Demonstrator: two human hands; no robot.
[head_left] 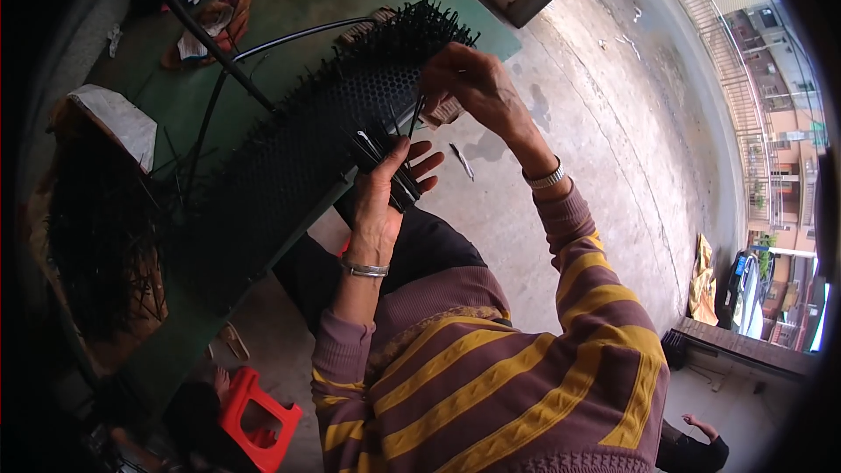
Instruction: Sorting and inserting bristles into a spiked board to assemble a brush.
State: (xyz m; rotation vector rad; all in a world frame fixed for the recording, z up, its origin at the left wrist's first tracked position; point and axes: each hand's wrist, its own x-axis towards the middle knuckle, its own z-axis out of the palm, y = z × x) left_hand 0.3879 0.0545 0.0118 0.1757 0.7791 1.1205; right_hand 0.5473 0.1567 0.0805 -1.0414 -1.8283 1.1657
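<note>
Perforated black panel (377,96), laid on the green table (302,4), ahead and to the left of both hands; running lengthwise on a diagonal, lower left to upper right in view; bristling with black strips along its far edge, bare honeycomb holes toward the near one; right hand (473,88) nearer the upper-right end, overlapping it in view, hard to say whether touching; left hand (381,188) lower, just beside the near long edge, upper half of it; left thumb clamped over a bundle of black strips (366,145), other fingers loosely spread; bundle lying roughly crosswise to the panel's long axis, tips over the near edge in view; right fingertips pinched together, apparently on a single dark strip (415,118), slanting down to the left thumb, clear of the bristled edge
</note>
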